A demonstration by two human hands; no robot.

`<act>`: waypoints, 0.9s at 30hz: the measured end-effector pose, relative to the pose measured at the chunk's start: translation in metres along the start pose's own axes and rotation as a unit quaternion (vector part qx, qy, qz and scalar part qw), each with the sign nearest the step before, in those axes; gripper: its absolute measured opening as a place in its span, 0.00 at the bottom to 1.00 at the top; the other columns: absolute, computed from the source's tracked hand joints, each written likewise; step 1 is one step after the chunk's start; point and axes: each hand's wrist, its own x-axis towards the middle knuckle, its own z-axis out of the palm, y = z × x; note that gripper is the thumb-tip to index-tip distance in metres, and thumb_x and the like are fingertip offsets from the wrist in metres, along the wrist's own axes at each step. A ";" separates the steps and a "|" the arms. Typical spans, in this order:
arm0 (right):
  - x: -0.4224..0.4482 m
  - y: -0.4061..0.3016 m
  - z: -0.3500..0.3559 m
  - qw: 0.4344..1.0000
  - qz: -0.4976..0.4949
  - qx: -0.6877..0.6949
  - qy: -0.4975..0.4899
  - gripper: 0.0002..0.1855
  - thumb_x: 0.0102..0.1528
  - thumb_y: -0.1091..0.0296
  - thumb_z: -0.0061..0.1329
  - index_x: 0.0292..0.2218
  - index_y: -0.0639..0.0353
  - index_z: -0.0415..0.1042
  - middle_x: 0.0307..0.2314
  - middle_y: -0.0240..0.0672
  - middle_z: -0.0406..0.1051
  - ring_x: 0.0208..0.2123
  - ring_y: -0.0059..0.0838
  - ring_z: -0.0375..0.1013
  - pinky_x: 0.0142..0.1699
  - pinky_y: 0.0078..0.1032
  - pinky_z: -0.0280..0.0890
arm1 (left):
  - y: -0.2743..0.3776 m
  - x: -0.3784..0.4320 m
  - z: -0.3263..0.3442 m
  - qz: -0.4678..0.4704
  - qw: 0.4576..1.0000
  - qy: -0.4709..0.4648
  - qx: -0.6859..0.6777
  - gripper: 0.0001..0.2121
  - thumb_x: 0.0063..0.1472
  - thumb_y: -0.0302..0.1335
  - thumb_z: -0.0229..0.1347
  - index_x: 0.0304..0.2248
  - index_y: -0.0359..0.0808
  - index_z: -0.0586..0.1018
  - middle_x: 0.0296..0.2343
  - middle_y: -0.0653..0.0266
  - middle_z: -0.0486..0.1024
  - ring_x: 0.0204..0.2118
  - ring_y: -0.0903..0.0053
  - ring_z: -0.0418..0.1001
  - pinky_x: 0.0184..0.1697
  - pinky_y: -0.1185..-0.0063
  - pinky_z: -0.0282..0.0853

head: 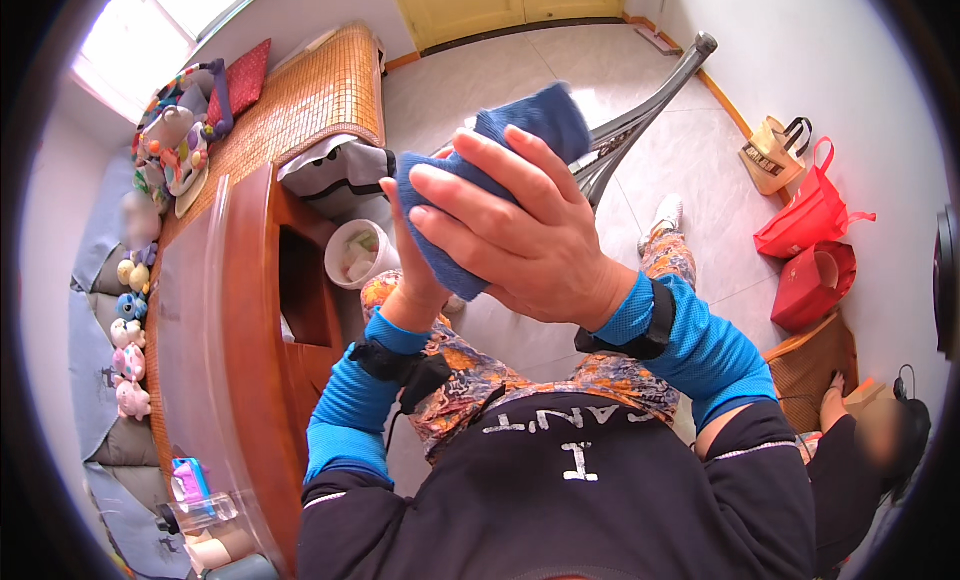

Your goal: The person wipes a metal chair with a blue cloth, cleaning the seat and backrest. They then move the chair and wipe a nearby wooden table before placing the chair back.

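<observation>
A folded blue cloth point(442, 227), soft like a towel, is held up between my two hands in front of my chest. My right hand point(517, 220) lies across its near face with the fingers spread over it. Behind the cloth is my left hand point(416, 280), mostly hidden, with its thumb side and a few fingertips showing at the edge. One end of the cloth point(551, 122) sticks out past my right fingertips and looks slightly blurred. Beyond it stands a dark grey metal frame point(645, 99), partly covered by the cloth and my hand.
On my left are a wooden table point(259, 340) with a clear cover, a white waste bin point(360, 253) and a mat-covered sofa point(330, 84) with plush toys point(131, 355). Several bags, including a red one point(806, 212), line the right wall. A person point(844, 475) sits at lower right.
</observation>
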 end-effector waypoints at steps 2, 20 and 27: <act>-0.016 0.000 0.004 0.999 -0.029 -0.030 -0.019 0.19 0.47 0.67 0.48 0.43 0.47 0.73 0.50 0.27 0.67 0.56 0.32 0.61 0.62 0.39 0.52 | 0.010 -0.004 -0.003 -0.030 0.998 0.009 -0.055 0.38 0.60 0.64 0.30 0.53 0.37 0.63 0.50 0.57 0.66 0.52 0.69 0.66 0.58 0.72 0.58; -0.294 0.107 0.043 0.456 0.790 0.411 -0.010 0.25 0.63 0.49 0.36 0.49 0.62 0.68 0.39 0.39 0.74 0.41 0.36 0.74 0.46 0.32 0.69 | -0.024 -0.005 -0.021 0.148 0.880 -0.071 0.446 0.25 0.58 0.27 0.58 0.52 0.30 0.62 0.40 0.58 0.73 0.45 0.75 0.71 0.50 0.76 0.63; -0.141 0.203 -0.022 0.629 0.572 0.397 0.346 0.29 0.63 0.45 0.36 0.54 0.60 0.61 0.48 0.40 0.67 0.50 0.34 0.67 0.58 0.34 0.60 | -0.053 0.009 -0.014 0.315 0.863 -0.013 0.394 0.05 0.59 0.22 0.51 0.29 0.28 0.70 0.27 0.61 0.71 0.31 0.73 0.74 0.39 0.73 0.72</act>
